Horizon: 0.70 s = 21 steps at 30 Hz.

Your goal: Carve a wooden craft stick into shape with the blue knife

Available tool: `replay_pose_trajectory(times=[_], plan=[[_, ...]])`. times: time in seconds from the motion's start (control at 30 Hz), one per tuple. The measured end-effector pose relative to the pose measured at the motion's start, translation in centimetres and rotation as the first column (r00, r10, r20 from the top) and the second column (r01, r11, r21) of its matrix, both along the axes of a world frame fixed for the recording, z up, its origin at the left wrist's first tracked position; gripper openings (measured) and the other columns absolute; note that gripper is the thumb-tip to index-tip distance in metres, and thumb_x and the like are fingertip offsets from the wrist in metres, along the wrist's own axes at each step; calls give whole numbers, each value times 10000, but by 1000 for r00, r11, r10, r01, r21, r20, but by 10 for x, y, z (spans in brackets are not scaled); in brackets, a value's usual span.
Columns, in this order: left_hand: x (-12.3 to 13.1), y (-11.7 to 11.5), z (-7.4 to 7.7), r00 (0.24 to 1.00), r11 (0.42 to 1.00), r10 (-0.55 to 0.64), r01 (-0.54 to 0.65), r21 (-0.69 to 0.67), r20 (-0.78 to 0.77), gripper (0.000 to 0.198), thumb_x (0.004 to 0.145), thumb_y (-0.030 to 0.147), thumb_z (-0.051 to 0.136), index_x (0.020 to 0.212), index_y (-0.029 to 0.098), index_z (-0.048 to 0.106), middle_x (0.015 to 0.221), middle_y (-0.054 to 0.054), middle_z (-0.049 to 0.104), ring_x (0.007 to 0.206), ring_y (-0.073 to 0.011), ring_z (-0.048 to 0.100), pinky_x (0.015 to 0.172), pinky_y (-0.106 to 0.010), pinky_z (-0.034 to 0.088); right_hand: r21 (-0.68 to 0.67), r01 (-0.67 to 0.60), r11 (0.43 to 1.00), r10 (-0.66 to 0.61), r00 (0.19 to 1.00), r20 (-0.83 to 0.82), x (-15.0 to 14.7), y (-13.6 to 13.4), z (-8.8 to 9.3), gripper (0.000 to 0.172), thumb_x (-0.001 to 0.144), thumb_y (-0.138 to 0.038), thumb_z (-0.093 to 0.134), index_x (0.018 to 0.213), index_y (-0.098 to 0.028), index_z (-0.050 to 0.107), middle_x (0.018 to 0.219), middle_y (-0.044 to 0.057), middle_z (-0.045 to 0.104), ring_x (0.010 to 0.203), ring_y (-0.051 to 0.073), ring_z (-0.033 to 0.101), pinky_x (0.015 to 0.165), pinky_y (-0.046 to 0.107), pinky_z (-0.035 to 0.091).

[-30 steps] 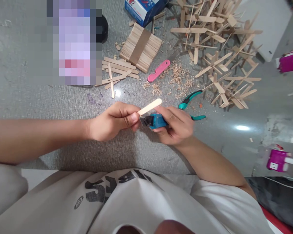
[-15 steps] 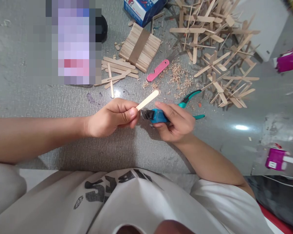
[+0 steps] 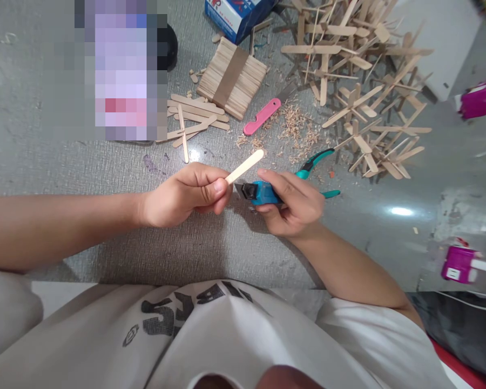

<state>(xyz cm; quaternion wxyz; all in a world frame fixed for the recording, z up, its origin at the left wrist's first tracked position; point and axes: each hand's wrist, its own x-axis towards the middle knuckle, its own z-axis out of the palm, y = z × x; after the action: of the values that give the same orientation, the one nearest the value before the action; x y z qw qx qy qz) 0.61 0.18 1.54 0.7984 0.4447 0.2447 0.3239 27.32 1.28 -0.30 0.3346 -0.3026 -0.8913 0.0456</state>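
Note:
My left hand (image 3: 186, 194) is closed in a pinch on a flat wooden craft stick (image 3: 246, 165), which points up and to the right. My right hand (image 3: 295, 208) is wrapped round a blue utility knife (image 3: 259, 193). The knife's dark tip points left, just below the stick and close to my left thumb. Both hands hover over the grey floor (image 3: 206, 248) in front of my lap.
Teal-handled pliers (image 3: 318, 162) lie just behind my right hand. Farther back are a pink knife (image 3: 263, 116), wood shavings (image 3: 291, 127), a banded bundle of sticks (image 3: 233, 78), loose sticks (image 3: 194, 116), a blue-white box (image 3: 237, 13) and a pile of stick crosses (image 3: 364, 81). Magenta objects (image 3: 459, 265) sit at right.
The stick has lifted slightly off the knife and the knife has drawn a little to the right; since half a second ago the hands have hardly moved.

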Motion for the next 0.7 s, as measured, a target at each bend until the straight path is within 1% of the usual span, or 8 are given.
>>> replay_pose_trajectory(times=[0.2,0.37,0.5,0.6,0.7], plan=[[0,0,-2,999,1000,-17,17,13,28,615,1032,669,701,689,174,579,533,51,397,487,-73,298,488,-272,199,-6,-5,1000,5,1000,-4,-1,-1,1,527,1152,-552,480,1408,-151,708,758,25,657,614,169,581,592,296,468],[-1,0,-2,1000,1000,-11,11,9,26,609,1039,662,697,694,170,594,543,44,414,498,-77,309,487,-271,211,-3,2,1000,-2,1000,-11,-1,-1,-1,524,1150,-547,491,1397,-146,719,755,25,653,613,168,572,587,300,459],[-1,1,-2,999,1000,-13,13,18,45,602,1047,638,698,684,171,589,541,47,406,489,-69,298,487,-272,204,2,2,1000,-2,1000,19,1,0,-1,520,1155,-537,475,1418,-150,703,754,19,644,593,162,552,581,300,453],[-2,3,-1,999,999,-35,35,9,37,612,1035,657,706,681,173,585,535,51,389,488,-69,301,488,-272,204,-2,3,1000,-3,1000,29,0,0,0,519,1152,-535,476,1443,-160,686,758,16,639,598,166,552,584,296,447],[-2,4,2,995,996,-91,91,-14,29,641,1019,700,702,672,177,572,532,48,395,485,-72,307,483,-270,206,-2,-9,1000,9,1000,20,-1,0,2,521,1156,-536,466,1436,-155,686,742,9,613,608,167,532,578,293,427]])
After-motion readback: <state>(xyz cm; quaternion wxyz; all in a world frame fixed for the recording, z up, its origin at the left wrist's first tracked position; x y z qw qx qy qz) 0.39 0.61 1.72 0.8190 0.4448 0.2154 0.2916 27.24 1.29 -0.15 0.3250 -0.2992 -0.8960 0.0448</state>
